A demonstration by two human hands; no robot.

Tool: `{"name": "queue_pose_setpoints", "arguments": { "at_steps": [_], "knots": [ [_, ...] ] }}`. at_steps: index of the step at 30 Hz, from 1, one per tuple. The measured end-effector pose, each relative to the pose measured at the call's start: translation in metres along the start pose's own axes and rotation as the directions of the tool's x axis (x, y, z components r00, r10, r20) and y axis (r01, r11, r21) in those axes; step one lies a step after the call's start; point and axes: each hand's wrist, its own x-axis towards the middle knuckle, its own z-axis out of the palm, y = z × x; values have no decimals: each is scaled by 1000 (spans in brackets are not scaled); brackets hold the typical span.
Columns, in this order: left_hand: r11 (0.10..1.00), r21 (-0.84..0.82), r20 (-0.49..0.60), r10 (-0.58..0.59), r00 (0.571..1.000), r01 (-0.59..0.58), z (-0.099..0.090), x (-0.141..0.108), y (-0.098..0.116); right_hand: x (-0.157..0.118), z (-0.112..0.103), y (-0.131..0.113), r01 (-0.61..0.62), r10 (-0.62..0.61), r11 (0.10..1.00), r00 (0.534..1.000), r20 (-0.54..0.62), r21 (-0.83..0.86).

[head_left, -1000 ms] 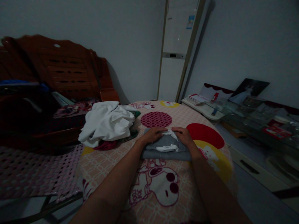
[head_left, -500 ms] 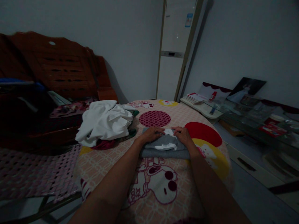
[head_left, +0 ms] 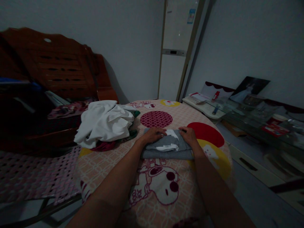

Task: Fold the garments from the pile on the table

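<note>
The round table (head_left: 102, 172), under a patterned cloth, fills the middle, with a carved wooden bench (head_left: 64, 72) beyond it to the left and a tall white cabinet-like unit (head_left: 172, 76) behind. A glass-topped stand (head_left: 239, 115) is at the right. On the table's left lies a loose heap of white fabric (head_left: 104, 122), with dark red cloth (head_left: 104, 146) showing under it, apart from the grey garment (head_left: 171, 154).

That garment lies flat near the table's middle, folded into a wide, low, layered bundle, its near edge fairly straight and its upper layers uneven. The left hand (head_left: 154, 135) rests on its far left part, fingers loosely bent; the right hand (head_left: 189, 136) is at the far right, fingers curved over the edge. Whether either pinches cloth, I cannot tell. Both hands hide parts of the far side.

Compared with half a second earlier, the right hand is farther out, the gap between the hands is wider, and more grey shows beside the white panel (head_left: 171, 133). Smallest, a crumpled white strip (head_left: 167, 147) crosses the top.
</note>
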Motion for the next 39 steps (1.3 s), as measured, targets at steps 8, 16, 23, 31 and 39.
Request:
{"name": "queue_pose_setpoints", "arguments": {
  "at_steps": [8,16,23,31,39],
  "knots": [
    [999,-30,19,-18,1000,19,-1,2,1,-4,-38,8,-363,340,928,917,208,86],
    [1000,24,38,-12,999,11,-4,2,3,-15,-52,-4,-444,238,863,778,581,241],
    [991,24,98,128,987,-131,-5,2,45,-17,-51,-1,-468,233,813,807,542,347],
    [991,34,265,119,957,-133,22,8,64,-19,-52,-1,-507,237,739,811,535,442],
    [986,-66,274,166,948,-153,22,9,57,-16,-55,2,-460,218,725,859,463,512]
  ]
}}
